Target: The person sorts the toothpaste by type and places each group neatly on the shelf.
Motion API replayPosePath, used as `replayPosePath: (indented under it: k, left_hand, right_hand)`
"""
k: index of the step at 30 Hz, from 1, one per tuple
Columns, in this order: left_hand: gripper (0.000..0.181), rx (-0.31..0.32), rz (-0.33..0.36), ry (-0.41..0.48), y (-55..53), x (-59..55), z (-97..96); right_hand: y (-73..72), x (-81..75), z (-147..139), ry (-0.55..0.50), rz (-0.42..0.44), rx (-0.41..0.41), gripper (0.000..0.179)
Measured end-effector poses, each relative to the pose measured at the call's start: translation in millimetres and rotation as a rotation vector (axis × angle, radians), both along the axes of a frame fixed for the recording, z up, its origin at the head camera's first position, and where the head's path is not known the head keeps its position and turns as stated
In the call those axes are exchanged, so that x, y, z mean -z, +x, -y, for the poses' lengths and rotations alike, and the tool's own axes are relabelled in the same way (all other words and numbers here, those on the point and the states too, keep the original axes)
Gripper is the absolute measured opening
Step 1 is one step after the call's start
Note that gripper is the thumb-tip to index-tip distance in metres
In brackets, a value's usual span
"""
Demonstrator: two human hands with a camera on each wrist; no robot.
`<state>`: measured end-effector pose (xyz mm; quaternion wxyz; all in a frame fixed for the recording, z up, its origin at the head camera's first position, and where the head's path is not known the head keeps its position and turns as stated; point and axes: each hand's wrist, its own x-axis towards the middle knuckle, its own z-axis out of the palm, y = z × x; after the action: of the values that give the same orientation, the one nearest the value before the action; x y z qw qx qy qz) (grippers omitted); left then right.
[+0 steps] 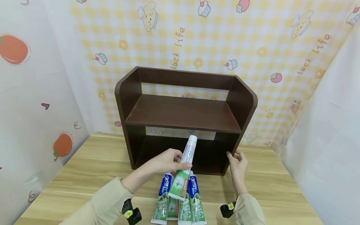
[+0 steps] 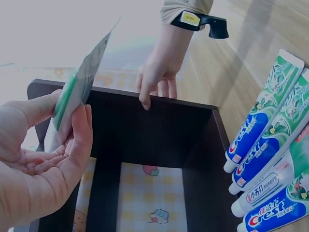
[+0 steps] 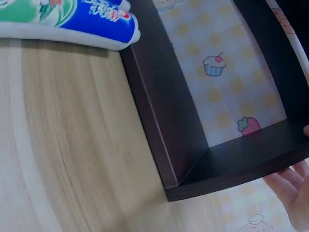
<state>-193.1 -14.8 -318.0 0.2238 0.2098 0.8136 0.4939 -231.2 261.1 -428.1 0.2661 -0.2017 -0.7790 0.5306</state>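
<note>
My left hand [image 1: 168, 161] pinches a white and green toothpaste tube [image 1: 187, 156] between thumb and fingers. The tube tilts with its white cap up, in front of the lower compartment of a dark brown two-tier shelf [image 1: 180, 112]. With the thumb on the inner face and the fingers outside, my right hand [image 1: 238, 162] grips the shelf's right side panel [image 3: 231, 176]. Below the held tube, several more toothpaste tubes [image 1: 198, 200] lie side by side on the table, caps toward the shelf. Most have blue and green Crest printing; a white and green one [image 2: 270, 186] lies among them.
The shelf stands on a wood-grain table [image 1: 270, 184], close to a yellow checked backdrop [image 1: 253, 31]. White sheets hang at both sides, the left sheet [image 1: 36, 103] printed with orange fruit. A black wrist camera [image 1: 131, 212] sits on the left sleeve, another [image 1: 227, 210] on the right.
</note>
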Motion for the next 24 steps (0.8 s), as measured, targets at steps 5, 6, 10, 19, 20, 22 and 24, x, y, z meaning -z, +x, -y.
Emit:
replayPosePath:
  k: [5,6,10,19,20,22,24]
  left_hand:
    - [0.038,-0.019,0.057,0.009,-6.4,-0.5,-4.4]
    - [0.037,-0.019,0.070,0.010,-7.5,-0.6,-4.6]
    - [0.034,-0.020,0.097,-0.007,-12.0,-2.8,-4.7]
    - [0.033,-0.004,0.101,-0.025,-22.0,3.4,-9.9]
    - [0.033,-0.003,0.099,-0.025,-22.7,5.9,-10.5]
    - [0.032,-0.002,0.093,-0.029,-24.0,11.2,-11.3]
    - [0.032,-0.004,0.089,-0.032,-25.6,17.4,-12.7]
  right_hand:
    - [-2.8,1.5,-0.4,-0.009,-0.035,0.018,0.019]
    - [-2.9,2.0,-0.4,-0.010,-0.037,0.014,0.020]
    - [-2.0,4.5,0.3,-0.012,-0.024,0.001,0.021]
    - [-2.3,1.0,-7.5,0.060,0.009,-0.054,0.016]
    - [-3.0,-0.7,-9.1,0.077,0.019,-0.085,0.015]
    - [-4.7,-4.3,-12.3,0.110,0.042,-0.150,0.013]
    - [-6.1,-7.5,-15.0,0.147,0.067,-0.198,0.015]
